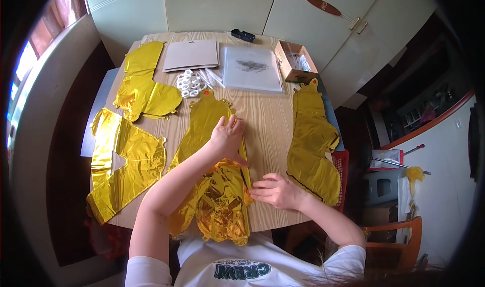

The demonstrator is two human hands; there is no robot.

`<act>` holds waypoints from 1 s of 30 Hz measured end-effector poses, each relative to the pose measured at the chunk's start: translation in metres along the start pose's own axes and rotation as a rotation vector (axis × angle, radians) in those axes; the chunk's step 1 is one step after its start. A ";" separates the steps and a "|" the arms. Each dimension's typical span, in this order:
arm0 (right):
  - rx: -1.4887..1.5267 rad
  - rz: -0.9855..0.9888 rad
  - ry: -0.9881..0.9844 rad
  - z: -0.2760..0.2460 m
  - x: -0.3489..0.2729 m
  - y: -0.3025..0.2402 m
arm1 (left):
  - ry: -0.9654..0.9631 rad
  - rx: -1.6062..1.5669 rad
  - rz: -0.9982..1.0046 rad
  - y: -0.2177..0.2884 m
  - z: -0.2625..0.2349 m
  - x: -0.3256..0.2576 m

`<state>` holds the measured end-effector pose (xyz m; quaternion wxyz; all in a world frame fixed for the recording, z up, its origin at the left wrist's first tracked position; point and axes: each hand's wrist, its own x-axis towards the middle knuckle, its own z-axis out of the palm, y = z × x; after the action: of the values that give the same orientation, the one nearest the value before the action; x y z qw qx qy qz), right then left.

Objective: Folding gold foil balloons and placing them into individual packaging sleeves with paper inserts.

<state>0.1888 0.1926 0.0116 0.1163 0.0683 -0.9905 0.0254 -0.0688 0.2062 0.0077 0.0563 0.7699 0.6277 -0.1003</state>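
A flat, uninflated gold foil balloon [212,186] lies in front of me on the wooden table [265,120], its near end crumpled and hanging over the table's front edge. My left hand [227,138] presses flat on the balloon's middle, fingers spread. My right hand [275,191] rests on the table at the balloon's right edge, its fingertips touching the foil. Three more gold foil balloons lie flat: one at the right [310,145], one at the left front [124,160], one at the left back [144,87].
At the table's back are a grey card [192,54], a clear plastic bag [251,67], an open cardboard box [294,62], a black object [243,34], white rings and straws [194,82]. White cabinets stand behind. An orange chair [399,241] is at my right.
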 end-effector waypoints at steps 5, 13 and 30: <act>0.025 -0.005 0.001 -0.002 -0.002 -0.007 | -0.018 0.000 -0.010 0.003 -0.004 0.001; 0.056 0.010 0.009 -0.002 -0.006 -0.014 | -0.048 -0.011 -0.043 0.005 -0.011 0.011; 0.258 0.171 0.245 0.020 -0.017 -0.024 | 0.189 -0.062 -0.271 -0.046 0.011 0.063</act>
<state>0.2036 0.1698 -0.0110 0.2234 -0.0055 -0.9597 0.1701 -0.1025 0.2735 -0.0151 0.0068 0.6822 0.7310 -0.0149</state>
